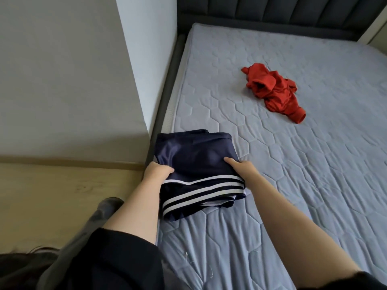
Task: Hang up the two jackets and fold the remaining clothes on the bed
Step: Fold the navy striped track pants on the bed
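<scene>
A folded navy garment (194,162) with white stripes lies at the near left edge of the bed (314,174). My left hand (157,171) grips its left side, thumb on top and fingers tucked underneath. My right hand (243,166) holds its right side the same way, thumb pressing the top. A crumpled red garment (274,91) lies loose farther back on the mattress, well apart from both hands.
A white wall (62,80) and its corner stand close to the bed's left side. Wooden floor (52,195) runs below it, with my grey-socked foot (106,208) on it. A dark padded headboard (282,11) closes off the far end.
</scene>
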